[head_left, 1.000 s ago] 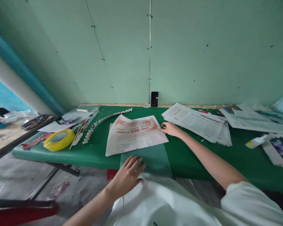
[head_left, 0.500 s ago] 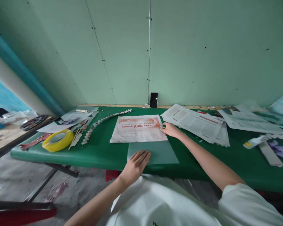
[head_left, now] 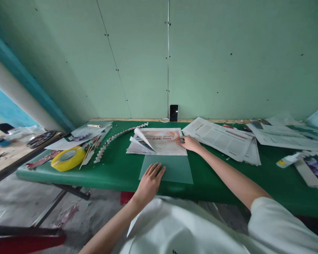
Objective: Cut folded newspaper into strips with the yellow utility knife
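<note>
My left hand (head_left: 151, 180) lies with its fingers stretched out on the near left part of a translucent plastic sheet (head_left: 175, 167). On the far part of that sheet rests a newspaper (head_left: 164, 149) with red print. The newspaper's left side has lifted and curls over in loose flaps (head_left: 143, 137). My right hand (head_left: 191, 144) is at the newspaper's right edge, its fingers closed round a small, slim tool (head_left: 182, 140) that is mostly hidden. Its exact kind does not show.
On the green table (head_left: 116, 180), a yellow tape roll (head_left: 79, 160), thin sticks (head_left: 88, 151) and a folded-paper chain (head_left: 108, 141) lie left. More newspapers (head_left: 217, 135) and a glue bottle (head_left: 288, 160) are right. A phone (head_left: 174, 113) leans on the wall.
The newspaper's left side has risen from flat and folded over toward the right. My right hand stays at its right edge; my left hand keeps to the plastic sheet.
</note>
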Demonstrator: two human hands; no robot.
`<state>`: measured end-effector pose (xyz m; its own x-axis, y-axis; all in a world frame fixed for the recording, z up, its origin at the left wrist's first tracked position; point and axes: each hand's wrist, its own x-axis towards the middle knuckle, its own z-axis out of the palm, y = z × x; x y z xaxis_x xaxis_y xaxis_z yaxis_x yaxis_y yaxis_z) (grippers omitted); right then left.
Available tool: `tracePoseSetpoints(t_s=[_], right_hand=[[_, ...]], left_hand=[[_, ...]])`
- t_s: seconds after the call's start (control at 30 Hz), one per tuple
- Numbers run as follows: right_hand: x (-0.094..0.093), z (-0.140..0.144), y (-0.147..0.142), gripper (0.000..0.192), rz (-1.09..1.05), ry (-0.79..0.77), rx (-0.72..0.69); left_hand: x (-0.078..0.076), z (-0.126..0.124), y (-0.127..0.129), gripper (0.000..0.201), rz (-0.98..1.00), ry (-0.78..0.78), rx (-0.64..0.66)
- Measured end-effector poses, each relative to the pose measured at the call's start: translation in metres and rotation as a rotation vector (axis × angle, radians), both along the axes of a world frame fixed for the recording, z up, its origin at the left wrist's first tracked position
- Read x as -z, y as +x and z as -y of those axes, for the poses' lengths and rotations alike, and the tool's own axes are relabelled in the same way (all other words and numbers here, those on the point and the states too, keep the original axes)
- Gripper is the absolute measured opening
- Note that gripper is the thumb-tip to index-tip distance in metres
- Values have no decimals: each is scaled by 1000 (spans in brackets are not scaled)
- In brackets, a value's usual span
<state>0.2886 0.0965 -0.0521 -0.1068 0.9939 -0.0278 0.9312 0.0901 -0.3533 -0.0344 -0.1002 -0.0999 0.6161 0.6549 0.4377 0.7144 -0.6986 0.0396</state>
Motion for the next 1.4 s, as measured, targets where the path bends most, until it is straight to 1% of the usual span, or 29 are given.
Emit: tracePoseSetpoints(t_s=[0.1, 0.23, 0.33, 0.43, 0.53, 0.63, 0.77, 0.87, 1.03, 1.13, 1.2, 1.3, 1.4], right_hand=[[0, 0, 2, 67, 1, -34, -69], [1, 3, 8, 64, -33, -45, -107], [2, 5, 11, 60, -40, -46, -132], [0, -1, 13, 63, -27, 4, -120], [-7, -22, 12, 57, -53, 65, -119], [-16, -58, 5, 47, -34, 93, -154], [-25, -108, -6, 40, -7, 43, -145], [-25, -132, -9, 35, 3, -5, -141], [-21, -149, -2, 23, 29, -83, -159], [-19, -156, 7, 20, 33, -75, -163], [-17, -161, 15, 20, 33, -58, -162], [-14, -168, 23, 25, 17, -37, -180], [-11, -171, 24, 37, -23, -5, -222]], left_hand=[[1, -8, 4, 70, -11, -28, -8], [0, -19, 6, 75, -4, -38, -12], [0, -25, 2, 80, -2, -74, -21], [3, -29, -6, 83, -6, -140, -33], [5, -30, -12, 85, -4, -168, -44], [4, -28, -14, 90, -8, -151, -36], [-2, -26, -12, 94, -23, -112, -16], [-6, -26, -9, 93, -31, -104, -23], [-9, -28, -2, 94, -51, -109, -63], [-8, -30, 0, 91, -62, -126, -78], [-4, -30, -1, 92, -71, -138, -100], [1, -28, -5, 97, -73, -139, -142], [0, -24, -9, 100, -75, -133, -138]])
